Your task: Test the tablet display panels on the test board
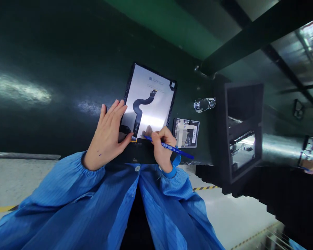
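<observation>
A tablet-sized display panel (152, 90) with a silver back and black frame lies tilted on the green mat (67, 59). A black flexible ribbon cable (138, 110) curves across its back. My left hand (106, 137) rests with spread fingers on the panel's lower left edge, its thumb near the cable's lower end. My right hand (163, 147) grips a blue pen (177, 150), whose tip touches or nearly touches the panel's lower edge. The hands hide that lower edge.
A small circuit board (186, 133) with tape on it lies right of the panel. Beyond it are a round metal fitting (205, 105) and a black rack (225, 139) holding shiny parts. A pale floor (224, 215) with yellow-and-black tape shows below the bench.
</observation>
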Available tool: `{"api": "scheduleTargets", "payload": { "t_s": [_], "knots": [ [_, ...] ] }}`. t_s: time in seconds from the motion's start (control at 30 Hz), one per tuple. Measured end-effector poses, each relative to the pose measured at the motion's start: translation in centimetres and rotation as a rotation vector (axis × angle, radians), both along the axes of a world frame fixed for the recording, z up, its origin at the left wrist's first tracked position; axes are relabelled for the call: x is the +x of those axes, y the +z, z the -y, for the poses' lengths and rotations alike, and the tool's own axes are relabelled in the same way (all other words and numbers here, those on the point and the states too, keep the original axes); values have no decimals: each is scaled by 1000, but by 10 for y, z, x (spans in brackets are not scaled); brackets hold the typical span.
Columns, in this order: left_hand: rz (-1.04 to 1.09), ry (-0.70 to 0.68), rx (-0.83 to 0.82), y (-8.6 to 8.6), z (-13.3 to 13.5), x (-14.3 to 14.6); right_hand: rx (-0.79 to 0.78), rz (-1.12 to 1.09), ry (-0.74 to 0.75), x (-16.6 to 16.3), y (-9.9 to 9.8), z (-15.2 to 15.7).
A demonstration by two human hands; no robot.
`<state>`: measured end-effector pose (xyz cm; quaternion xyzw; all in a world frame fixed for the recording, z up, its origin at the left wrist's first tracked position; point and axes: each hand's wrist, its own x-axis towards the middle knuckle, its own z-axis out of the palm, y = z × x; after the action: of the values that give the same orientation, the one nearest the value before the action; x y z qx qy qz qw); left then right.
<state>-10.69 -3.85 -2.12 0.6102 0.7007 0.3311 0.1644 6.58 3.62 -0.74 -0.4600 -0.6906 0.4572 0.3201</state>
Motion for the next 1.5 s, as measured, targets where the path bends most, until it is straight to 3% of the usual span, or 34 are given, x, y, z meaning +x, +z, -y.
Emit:
{"api": "scheduleTargets", "payload": {
  "t_s": [0.13,0.23,0.4,0.5,0.63,0.7,0.8,0.87,1.0,1.07,1.2,1.3,1.4,1.5],
  "knots": [
    [13,-12,42,0,4,2,37,-59,-65,9,27,-28],
    [19,-18,33,0,11,6,85,37,10,8,40,-60],
    [29,-41,-5,3,19,9,197,195,276,-10,21,-97],
    [104,17,24,15,12,5,200,199,320,-15,20,-97],
    [421,102,86,46,-12,-2,67,58,335,-5,59,-79],
    [634,-50,-32,60,-27,-2,-42,-13,357,5,82,-66],
    [963,-400,-307,71,-43,2,-254,-140,394,21,103,-49],
    [1192,-551,-496,70,-47,8,-418,-232,422,32,103,-41],
    [1491,-684,-768,58,-41,26,-675,-362,555,51,89,-32],
    [1476,-690,-773,53,-37,34,-604,-325,606,59,83,-28],
    [1187,-611,-591,50,-36,41,-113,-142,606,72,78,-27],
    [875,-439,-392,53,-42,45,77,-58,420,84,68,-41],
    [581,-248,-205,52,-49,53,230,169,214,98,44,-64],
    [324,-171,-94,45,-54,66,310,390,208,108,13,-80]
  ]
}}
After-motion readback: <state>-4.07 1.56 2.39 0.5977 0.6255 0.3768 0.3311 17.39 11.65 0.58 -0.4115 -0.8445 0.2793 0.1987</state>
